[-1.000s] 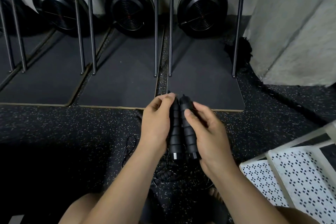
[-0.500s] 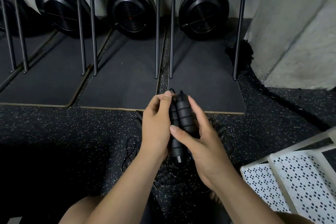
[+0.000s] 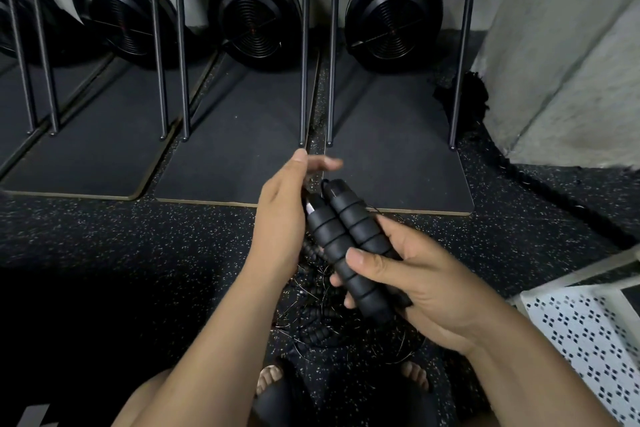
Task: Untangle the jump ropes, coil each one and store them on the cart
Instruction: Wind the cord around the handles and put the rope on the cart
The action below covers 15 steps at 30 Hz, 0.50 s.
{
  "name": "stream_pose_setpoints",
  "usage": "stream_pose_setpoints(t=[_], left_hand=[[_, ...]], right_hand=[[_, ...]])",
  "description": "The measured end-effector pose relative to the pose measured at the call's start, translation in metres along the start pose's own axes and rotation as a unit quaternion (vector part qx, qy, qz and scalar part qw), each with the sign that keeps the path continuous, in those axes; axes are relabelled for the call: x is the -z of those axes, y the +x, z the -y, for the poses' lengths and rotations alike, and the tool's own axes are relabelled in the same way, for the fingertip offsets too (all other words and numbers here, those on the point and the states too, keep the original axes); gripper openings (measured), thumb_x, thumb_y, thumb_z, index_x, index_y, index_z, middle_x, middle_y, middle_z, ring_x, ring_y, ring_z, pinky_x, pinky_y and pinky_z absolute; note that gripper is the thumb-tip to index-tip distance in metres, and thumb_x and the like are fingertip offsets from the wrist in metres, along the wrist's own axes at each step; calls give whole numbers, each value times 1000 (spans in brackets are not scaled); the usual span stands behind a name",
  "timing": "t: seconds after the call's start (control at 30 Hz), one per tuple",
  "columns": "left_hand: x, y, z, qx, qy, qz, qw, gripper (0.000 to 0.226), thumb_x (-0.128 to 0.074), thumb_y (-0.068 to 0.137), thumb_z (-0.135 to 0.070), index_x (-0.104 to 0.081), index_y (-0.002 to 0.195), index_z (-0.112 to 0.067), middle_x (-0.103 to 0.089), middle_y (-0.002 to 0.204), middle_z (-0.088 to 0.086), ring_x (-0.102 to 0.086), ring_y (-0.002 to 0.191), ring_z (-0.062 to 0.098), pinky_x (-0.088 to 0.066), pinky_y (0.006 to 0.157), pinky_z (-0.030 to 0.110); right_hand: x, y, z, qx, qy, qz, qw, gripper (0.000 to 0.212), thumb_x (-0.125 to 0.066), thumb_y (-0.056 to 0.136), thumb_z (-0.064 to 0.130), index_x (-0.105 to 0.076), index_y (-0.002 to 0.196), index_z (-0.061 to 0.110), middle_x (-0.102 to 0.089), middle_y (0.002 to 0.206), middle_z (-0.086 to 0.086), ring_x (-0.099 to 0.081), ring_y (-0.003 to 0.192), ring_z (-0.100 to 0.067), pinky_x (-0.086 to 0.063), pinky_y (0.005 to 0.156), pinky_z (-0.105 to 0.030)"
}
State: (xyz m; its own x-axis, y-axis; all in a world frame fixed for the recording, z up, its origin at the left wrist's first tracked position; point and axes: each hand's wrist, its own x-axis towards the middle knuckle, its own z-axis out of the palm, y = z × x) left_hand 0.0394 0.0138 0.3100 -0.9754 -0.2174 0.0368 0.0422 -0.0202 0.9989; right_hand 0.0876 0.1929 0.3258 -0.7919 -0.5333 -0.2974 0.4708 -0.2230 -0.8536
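Two black ribbed foam jump rope handles lie side by side, tilted up to the left, and my right hand grips their lower halves with thumb across them. My left hand is beside the handles' upper ends, its fingers straight and blurred, holding nothing I can see. Below the hands a tangle of thin black ropes and a beaded rope lies on the speckled floor. The white perforated cart shows at the lower right edge.
Dark mats lie ahead under thin metal poles, with black round fan machines against the wall. A concrete block stands at the right, a thick black rope along its base. My sandalled feet are below.
My left hand let go of the handles and opened beside them. My right hand slid down and now grips both handles alone, tilting them left.
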Motion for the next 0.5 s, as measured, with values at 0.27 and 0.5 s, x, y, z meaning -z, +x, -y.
stream_pose_setpoints(t=[0.27, 0.5], left_hand=[[5, 4, -1, 7, -71, 10, 997, 34, -56, 109, -25, -62, 78, -11, -50, 75, 6, -44, 73, 19, -36, 73, 39], [6, 7, -1, 49, -108, -6, 993, 26, -58, 108, -24, -64, 94, -2, -49, 65, -4, -42, 60, 10, -38, 59, 25]], right_hand=[[7, -5, 4, -43, -59, 33, 997, 55, -81, 77, -2, -72, 130, 12, -72, 130, -23, -69, 101, -21, -57, 87, -29], [1, -5, 1, -16, -114, 10, 993, 38, -81, 75, 2, -77, 108, 19, -76, 103, -10, -67, 96, -19, -53, 85, -31]])
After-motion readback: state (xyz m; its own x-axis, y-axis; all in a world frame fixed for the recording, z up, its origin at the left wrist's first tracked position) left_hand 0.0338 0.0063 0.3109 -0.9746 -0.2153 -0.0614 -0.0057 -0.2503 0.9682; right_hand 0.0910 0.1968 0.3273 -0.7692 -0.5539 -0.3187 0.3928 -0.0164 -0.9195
